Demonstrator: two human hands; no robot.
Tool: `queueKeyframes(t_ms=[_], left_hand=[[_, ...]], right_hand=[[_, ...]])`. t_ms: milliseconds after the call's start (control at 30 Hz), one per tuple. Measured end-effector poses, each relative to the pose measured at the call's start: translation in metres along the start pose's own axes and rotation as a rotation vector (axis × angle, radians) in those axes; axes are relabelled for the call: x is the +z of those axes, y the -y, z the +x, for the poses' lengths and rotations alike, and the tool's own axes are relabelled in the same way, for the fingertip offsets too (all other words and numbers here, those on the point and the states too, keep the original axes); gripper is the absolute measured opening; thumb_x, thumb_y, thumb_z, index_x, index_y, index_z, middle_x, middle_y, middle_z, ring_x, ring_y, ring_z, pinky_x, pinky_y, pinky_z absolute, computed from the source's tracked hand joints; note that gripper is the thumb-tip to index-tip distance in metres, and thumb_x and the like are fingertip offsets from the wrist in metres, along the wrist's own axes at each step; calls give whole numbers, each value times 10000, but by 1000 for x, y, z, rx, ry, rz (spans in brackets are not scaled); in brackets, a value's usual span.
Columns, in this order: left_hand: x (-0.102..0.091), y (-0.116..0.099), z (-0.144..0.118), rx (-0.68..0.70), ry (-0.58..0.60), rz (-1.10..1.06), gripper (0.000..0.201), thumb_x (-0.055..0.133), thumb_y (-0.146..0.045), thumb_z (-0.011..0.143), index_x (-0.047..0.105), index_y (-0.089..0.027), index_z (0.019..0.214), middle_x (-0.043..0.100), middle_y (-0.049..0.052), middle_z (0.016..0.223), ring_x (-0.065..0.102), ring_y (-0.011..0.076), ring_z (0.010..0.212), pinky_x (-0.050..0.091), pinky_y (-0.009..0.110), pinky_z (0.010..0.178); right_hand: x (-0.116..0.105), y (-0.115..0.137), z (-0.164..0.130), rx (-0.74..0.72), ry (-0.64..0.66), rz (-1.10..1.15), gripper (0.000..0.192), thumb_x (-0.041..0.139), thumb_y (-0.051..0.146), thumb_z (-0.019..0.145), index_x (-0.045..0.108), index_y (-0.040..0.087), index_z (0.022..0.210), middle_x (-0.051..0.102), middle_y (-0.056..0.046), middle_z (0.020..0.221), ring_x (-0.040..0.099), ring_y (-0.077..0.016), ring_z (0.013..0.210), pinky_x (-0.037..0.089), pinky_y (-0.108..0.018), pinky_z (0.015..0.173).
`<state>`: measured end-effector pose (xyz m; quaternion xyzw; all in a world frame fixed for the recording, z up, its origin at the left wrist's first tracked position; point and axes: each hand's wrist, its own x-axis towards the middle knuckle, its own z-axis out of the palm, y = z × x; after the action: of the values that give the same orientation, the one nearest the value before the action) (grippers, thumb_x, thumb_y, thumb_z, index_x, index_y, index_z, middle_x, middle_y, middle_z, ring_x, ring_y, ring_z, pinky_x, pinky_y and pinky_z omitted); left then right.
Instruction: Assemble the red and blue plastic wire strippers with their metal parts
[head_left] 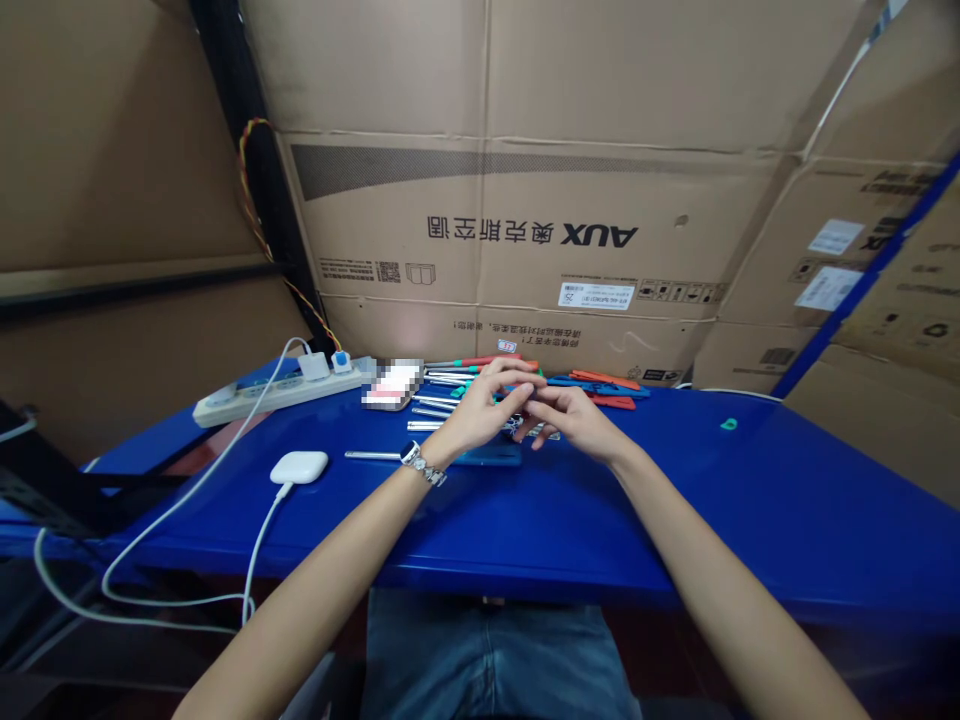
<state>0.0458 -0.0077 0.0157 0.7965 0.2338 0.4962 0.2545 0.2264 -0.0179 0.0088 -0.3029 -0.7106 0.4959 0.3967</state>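
My left hand (491, 403), with a watch (411, 453) and a metal bracelet at its wrist, meets my right hand (574, 418) above the middle of the table. Their fingertips come together, bent as in a pinch; whatever lies between them is too small or hidden to name. Just under the fingers shows a small silver-and-dark patterned thing (516, 424), partly covered. Behind and left of my hands lie several silver metal rods (425, 426). Red-handled tools (480, 361) lie at the back, and blue and orange tools (600, 385) to the right.
On the blue table (750, 500) lie a white earphone case (299, 467) on a cable, a blurred-out phone (393, 385) and a small green piece (728, 424). A power strip (281, 392) stands at left. Cardboard walls (525, 80) enclose the back and sides.
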Motion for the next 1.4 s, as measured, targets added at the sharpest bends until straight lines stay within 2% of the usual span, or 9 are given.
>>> queueKeyframes(t_ms=[233,400,533,633,867,1000,1167,1300,1400], left_hand=[[9,-3,3,-48,-223,-58,178,760,-309,773,670,-157,797,637,68,940,618,215,1007,503,308,802],[4,2,4,-13,-132,-52,138,688,-293,837,704,-165,790,665,72,925,627,211,985,500,325,813],[-4,2,4,8,-57,4,187,621,-325,900,738,-178,891,676,98,1023,604,233,1087,482,369,907],[-5,1,2,33,-22,15,220,567,-320,935,738,-182,947,668,104,1072,585,224,1127,442,388,992],[11,0,3,-87,-210,-58,229,745,-378,789,684,-158,802,667,67,897,634,217,954,508,313,774],[12,3,3,-69,-162,-114,228,725,-385,808,708,-164,758,703,67,868,650,217,935,511,361,845],[3,3,1,-34,-44,-73,228,648,-383,885,765,-187,894,696,106,1087,615,244,1112,486,406,961],[-7,3,-1,-11,15,-88,285,573,-388,934,726,-210,1095,639,110,1255,560,249,1208,457,417,1012],[-16,7,-10,-84,-47,-18,319,555,-415,935,683,-191,1123,669,104,1159,614,228,1074,500,367,902]], right_hand=[[14,-10,8,-36,-188,8,438,792,533,679,623,166,848,684,-8,639,693,-183,547,565,-277,510],[19,-12,7,-73,-256,-16,437,773,535,699,571,193,880,656,20,658,652,-155,483,532,-255,449],[10,-5,2,-65,-117,-41,451,704,513,781,607,190,1080,680,-3,753,689,-172,614,538,-248,475],[4,-3,1,-70,-86,-87,411,665,528,808,657,159,988,678,-22,731,681,-172,637,522,-241,469],[14,-9,5,-120,-244,-109,364,743,507,745,582,188,811,616,25,608,607,-142,530,476,-239,444],[19,-8,4,-143,-316,-126,353,751,488,736,578,196,833,607,30,642,585,-132,523,453,-234,424],[10,1,-2,-89,-125,-111,402,677,486,804,643,171,1052,662,4,647,617,-142,524,446,-232,443],[7,2,-1,-65,-130,-112,361,697,483,790,673,160,952,699,-25,661,653,-150,551,458,-236,481],[10,-2,3,-47,-208,-50,378,788,484,695,597,178,809,677,-9,646,671,-168,543,456,-234,454]])
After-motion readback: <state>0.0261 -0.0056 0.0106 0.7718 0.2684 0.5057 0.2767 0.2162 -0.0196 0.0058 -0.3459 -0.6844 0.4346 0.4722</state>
